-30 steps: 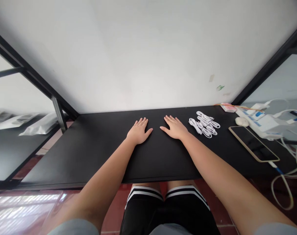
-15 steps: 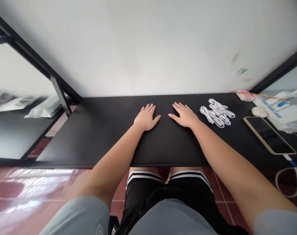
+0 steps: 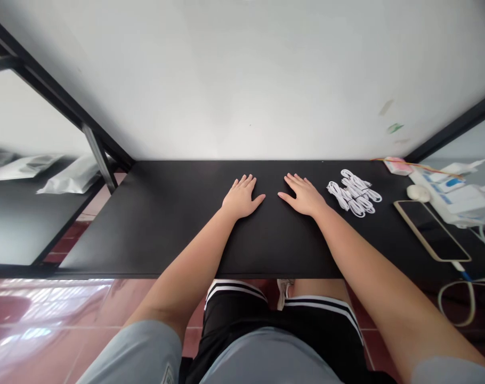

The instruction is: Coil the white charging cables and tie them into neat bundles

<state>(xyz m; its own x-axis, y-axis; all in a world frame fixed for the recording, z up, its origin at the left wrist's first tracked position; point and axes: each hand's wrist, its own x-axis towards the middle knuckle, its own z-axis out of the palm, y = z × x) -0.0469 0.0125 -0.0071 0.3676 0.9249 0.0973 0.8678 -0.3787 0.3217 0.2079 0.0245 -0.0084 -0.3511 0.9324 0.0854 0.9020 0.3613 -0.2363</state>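
Left hand (image 3: 241, 199) and right hand (image 3: 305, 196) lie flat, fingers spread.

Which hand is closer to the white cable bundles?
Right. The right hand lies flat on the table just left of the white cable bundles, not touching; the left hand lies farther left.

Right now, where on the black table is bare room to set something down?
Bare: left of the left hand to the table edge, and the front strip. Crowded: right of the right hand, with white cables and phone.
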